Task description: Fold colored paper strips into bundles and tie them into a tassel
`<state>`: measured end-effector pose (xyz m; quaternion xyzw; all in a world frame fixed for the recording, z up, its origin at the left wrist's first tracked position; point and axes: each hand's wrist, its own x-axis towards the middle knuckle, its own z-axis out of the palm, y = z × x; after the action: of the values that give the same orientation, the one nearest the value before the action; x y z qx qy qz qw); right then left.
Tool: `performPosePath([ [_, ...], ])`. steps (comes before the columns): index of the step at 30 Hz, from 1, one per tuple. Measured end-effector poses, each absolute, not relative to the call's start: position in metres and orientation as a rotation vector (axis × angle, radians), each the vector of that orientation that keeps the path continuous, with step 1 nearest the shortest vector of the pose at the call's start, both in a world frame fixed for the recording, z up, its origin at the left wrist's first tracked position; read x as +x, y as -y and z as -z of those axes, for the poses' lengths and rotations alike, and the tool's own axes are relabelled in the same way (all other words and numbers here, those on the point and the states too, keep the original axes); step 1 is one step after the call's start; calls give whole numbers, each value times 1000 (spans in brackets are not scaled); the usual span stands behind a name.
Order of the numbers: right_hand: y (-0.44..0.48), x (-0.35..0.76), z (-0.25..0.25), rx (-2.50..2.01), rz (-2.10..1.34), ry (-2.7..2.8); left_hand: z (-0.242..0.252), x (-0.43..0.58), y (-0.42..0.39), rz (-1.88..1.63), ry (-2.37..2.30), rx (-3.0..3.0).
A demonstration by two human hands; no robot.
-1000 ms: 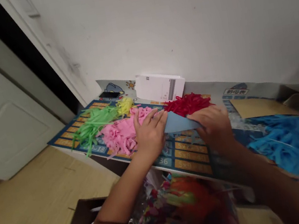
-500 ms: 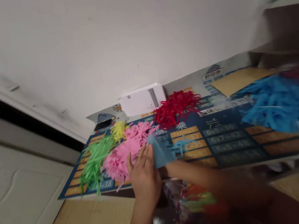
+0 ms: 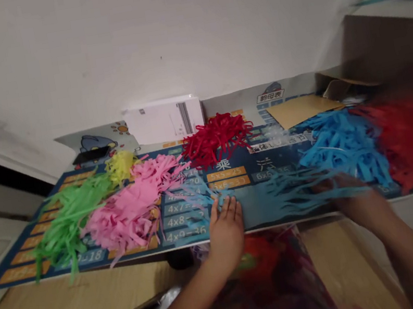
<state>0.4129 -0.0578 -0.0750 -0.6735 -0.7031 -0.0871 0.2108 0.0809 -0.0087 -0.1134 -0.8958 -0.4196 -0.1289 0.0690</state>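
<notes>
A long blue paper strip (image 3: 288, 196) cut into a fringe lies stretched across the front of the printed table mat (image 3: 233, 173). My left hand (image 3: 225, 225) lies flat with fingers out, pressing the strip's left end. At the strip's right end my right hand (image 3: 351, 199) is blurred by motion, with its fingers closed on the paper.
Shredded paper lies in heaps on the mat: green (image 3: 67, 220), yellow (image 3: 121, 163), pink (image 3: 131, 204), red (image 3: 215, 137), blue (image 3: 343, 142) and a blurred red one (image 3: 410, 141). A white box (image 3: 164, 119), a dark phone (image 3: 86, 156) and brown card (image 3: 297, 107) sit by the wall.
The folded blue paper has been pulled out into a long fringed strip. My right hand moved far right with its end. The view swung right and down.
</notes>
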Motion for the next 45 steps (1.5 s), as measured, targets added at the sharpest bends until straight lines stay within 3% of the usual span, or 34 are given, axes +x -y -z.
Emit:
performPosePath([
  [3,90,415,60,-2110,573,1380,109,83,13,299,1330,-2707],
  [5,97,382,62,-1949,621,1426,100,83,17,256,1383,-2724],
  [9,74,305,85,-1353,73,2301,87,81,19,249,1398,-2760],
  [18,33,313,122,-1172,-100,2427,79,58,-6,252,964,-2918],
  [29,6,330,103,-1483,-387,2137,65,59,-38,512,1575,-3134],
  [36,-2,317,106,-1856,-145,2034,62,80,-55,268,1726,-2899],
  [45,-9,316,109,-1956,-135,2050,66,86,-62,129,1756,-2847],
])
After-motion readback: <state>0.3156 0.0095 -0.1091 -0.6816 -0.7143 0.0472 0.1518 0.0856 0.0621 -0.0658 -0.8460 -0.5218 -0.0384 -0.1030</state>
